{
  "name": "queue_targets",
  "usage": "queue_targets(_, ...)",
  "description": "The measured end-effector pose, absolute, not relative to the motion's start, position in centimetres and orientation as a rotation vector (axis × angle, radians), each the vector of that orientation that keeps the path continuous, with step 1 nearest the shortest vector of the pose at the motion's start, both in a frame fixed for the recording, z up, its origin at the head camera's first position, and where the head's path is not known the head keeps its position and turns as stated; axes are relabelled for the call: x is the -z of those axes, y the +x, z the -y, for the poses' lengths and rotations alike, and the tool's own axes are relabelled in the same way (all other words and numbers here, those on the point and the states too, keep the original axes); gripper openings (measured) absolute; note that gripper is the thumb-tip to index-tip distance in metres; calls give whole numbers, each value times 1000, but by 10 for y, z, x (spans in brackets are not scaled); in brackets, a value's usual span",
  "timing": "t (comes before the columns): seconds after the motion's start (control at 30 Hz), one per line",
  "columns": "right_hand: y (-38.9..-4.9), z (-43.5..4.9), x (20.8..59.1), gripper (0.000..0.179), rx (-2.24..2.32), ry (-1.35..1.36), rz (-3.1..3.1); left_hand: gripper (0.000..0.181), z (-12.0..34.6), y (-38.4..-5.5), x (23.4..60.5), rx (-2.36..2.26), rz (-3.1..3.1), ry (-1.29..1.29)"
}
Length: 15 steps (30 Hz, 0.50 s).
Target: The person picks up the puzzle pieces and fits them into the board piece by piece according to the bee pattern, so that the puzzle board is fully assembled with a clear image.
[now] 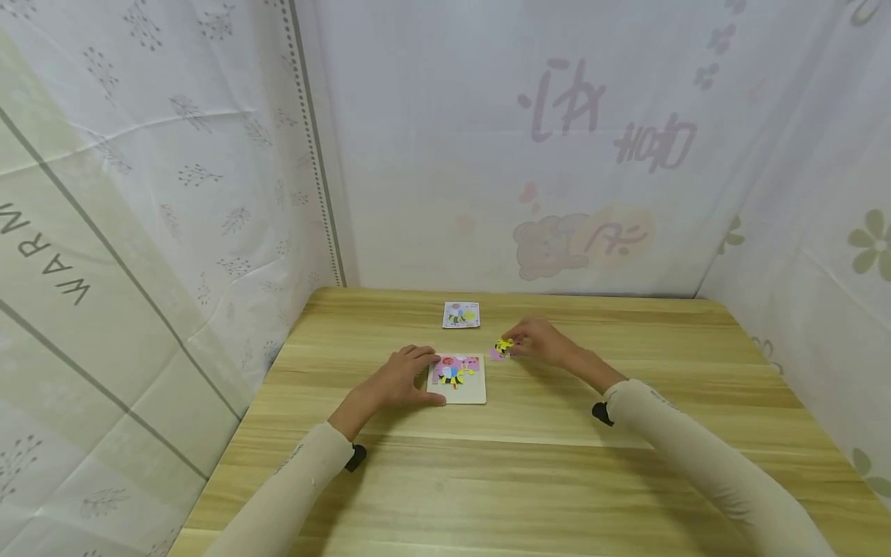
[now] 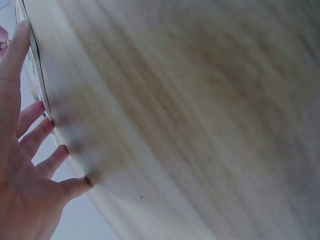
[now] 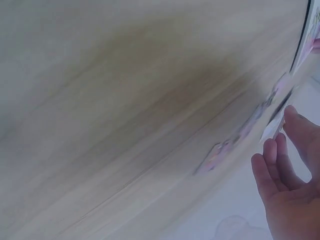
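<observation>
My left hand rests at the left side of a square jigsaw puzzle board, thumb at its near edge and fingers spread toward its far left corner. In the left wrist view, the fingers are fairly straight, their tips down at the board and table. Pieces showing a striped bee on pink fill the board's upper part; its lower strip is bare. To the right of the board, my right hand pinches a yellow-patterned puzzle piece between thumb and fingers. Pink loose pieces lie beneath that hand.
A small printed card with a similar bee picture lies behind the board. The wooden table reaches back to a patterned cloth wall, with more cloth hanging on both sides.
</observation>
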State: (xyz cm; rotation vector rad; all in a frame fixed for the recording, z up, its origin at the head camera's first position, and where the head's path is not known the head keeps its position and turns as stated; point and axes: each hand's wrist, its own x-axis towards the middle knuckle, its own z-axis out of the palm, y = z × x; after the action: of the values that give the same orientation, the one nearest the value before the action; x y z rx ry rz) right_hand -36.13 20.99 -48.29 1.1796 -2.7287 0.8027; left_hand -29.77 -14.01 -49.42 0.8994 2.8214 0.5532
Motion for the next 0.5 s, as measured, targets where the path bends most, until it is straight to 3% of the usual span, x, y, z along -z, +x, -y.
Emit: queue_targets(0.5,-344,-178,481,20,-701,1366,2683,90,141,-299,496,-541,-2826,893)
